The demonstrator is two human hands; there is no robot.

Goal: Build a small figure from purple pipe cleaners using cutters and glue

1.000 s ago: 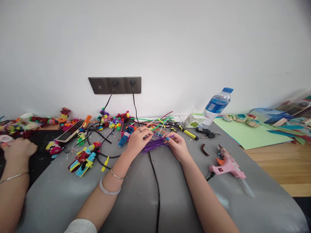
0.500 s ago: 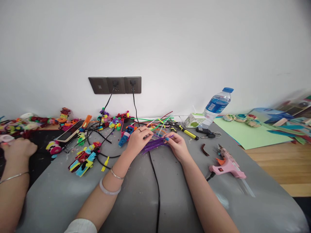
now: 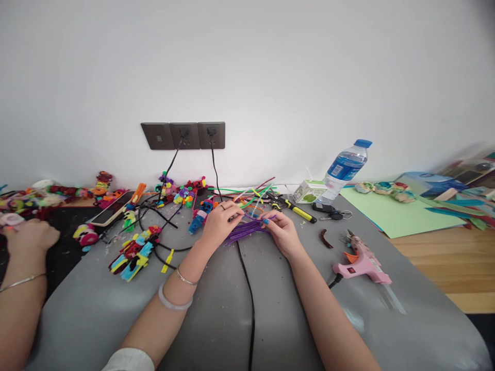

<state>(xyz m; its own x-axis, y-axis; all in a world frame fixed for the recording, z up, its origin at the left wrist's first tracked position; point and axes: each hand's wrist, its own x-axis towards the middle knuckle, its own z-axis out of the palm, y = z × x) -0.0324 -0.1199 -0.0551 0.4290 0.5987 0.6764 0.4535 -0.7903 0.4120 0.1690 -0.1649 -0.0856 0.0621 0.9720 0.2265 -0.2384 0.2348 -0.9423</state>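
My left hand (image 3: 218, 221) and my right hand (image 3: 282, 232) meet over a bundle of purple pipe cleaners (image 3: 242, 233) lying on the grey mat (image 3: 216, 319). Both hands pinch one purple pipe cleaner (image 3: 253, 218) stretched between their fingertips. Loose pipe cleaners in green, yellow and pink (image 3: 255, 195) fan out just behind my hands. A black cable (image 3: 249, 299) runs from under the bundle toward me.
A pink glue gun (image 3: 361, 262) lies at the right, a water bottle (image 3: 344, 167), a juice carton (image 3: 308, 191), pliers (image 3: 294, 207) and keys (image 3: 332, 210) behind it. Colourful pipe-cleaner figures (image 3: 133, 253) and a phone (image 3: 110, 208) sit left. Another person's hand (image 3: 29, 238) rests at far left.
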